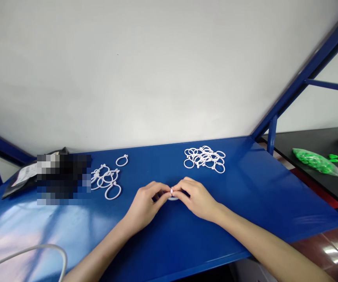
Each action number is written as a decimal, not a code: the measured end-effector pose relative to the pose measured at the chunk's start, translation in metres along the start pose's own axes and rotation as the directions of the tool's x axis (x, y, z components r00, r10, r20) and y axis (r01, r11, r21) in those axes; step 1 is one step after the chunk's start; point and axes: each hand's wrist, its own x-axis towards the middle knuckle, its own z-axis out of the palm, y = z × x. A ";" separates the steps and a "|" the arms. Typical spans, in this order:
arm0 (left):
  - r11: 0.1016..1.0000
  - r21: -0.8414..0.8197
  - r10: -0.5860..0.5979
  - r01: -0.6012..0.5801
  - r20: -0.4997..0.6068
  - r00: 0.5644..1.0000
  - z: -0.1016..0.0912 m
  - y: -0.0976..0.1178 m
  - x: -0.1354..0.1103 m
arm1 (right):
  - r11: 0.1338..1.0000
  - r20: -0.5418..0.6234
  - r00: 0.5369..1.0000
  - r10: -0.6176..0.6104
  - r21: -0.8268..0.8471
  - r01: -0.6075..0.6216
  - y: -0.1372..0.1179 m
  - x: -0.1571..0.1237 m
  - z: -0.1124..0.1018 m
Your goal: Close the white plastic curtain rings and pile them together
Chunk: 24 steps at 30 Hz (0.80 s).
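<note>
My left hand [147,205] and my right hand [195,197] meet at the middle of the blue table [245,203], fingers pinched together on one white plastic ring [172,194]. The ring is mostly hidden between the fingertips. A heap of several white rings [204,158] lies beyond my right hand. Another group of white rings [106,179] lies to the left of my left hand, with a single ring [122,160] just behind it.
A dark bag [24,176], partly blurred out, rests at the table's left end. A white cable [39,250] curves across the near left corner. Blue frame bars [304,74] rise at the right. A bag of green pieces [316,160] lies on a black table at the right.
</note>
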 end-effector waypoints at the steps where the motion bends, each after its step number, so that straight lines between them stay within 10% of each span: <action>1: 0.992 0.116 0.054 -0.050 -0.025 0.998 -0.006 -0.004 0.005 | 1.000 -0.026 1.000 -0.001 -0.010 0.000 0.002 0.002 -0.001; 5: 0.765 0.642 0.150 0.043 -0.244 0.958 -0.037 -0.034 0.024 | 0.985 -0.210 0.976 -0.061 -0.172 0.025 0.021 0.011 -0.016; 9: 0.522 0.794 0.005 0.313 -0.370 0.929 -0.066 -0.071 0.031 | 0.917 -0.397 0.916 -0.057 -0.384 -0.110 0.055 0.019 -0.045; 16: 0.562 0.800 -0.006 0.209 -0.249 0.969 -0.063 -0.072 0.030 | 0.848 -0.499 0.867 0.001 -0.459 -0.265 0.093 0.019 -0.063; 24: 0.670 0.724 0.026 0.163 -0.242 0.970 -0.054 -0.068 0.028 | 0.868 -0.494 0.866 -0.076 -0.460 -0.187 0.059 0.018 -0.047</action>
